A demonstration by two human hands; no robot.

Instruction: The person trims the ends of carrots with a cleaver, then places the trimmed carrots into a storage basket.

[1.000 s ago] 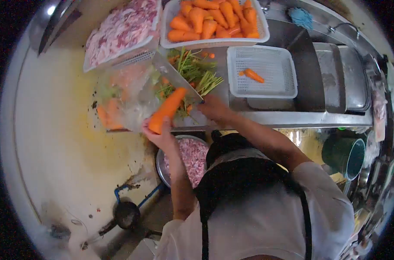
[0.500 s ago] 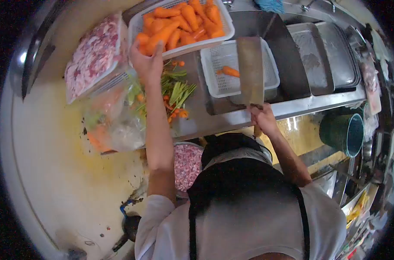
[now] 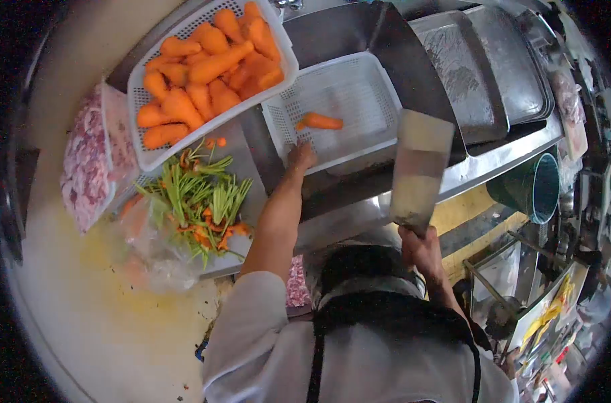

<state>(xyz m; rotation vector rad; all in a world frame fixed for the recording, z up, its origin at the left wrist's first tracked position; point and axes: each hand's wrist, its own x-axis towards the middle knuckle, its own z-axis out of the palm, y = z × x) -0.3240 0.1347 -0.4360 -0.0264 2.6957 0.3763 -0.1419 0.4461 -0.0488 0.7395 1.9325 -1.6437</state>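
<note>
In my right hand is a cleaver, gripped by its handle with the broad blade pointing up, over the sink's front edge. My left hand reaches to the near left rim of a white plastic basket in the sink; its fingers are small and blurred here. A single carrot lies inside that basket, just beyond the left hand. At the upper left, a second white basket holds a heap of carrots. Cut green carrot tops lie below it on the metal counter.
A container of raw meat pieces stands at far left, beside a clear plastic bag. Metal trays rest right of the sink. A green bucket stands lower right. More chopped meat shows beneath the counter.
My left hand has left the heaped carrot basket and come across to the basket in the sink. The cleaver stays in my right hand. The whole view has shifted.
</note>
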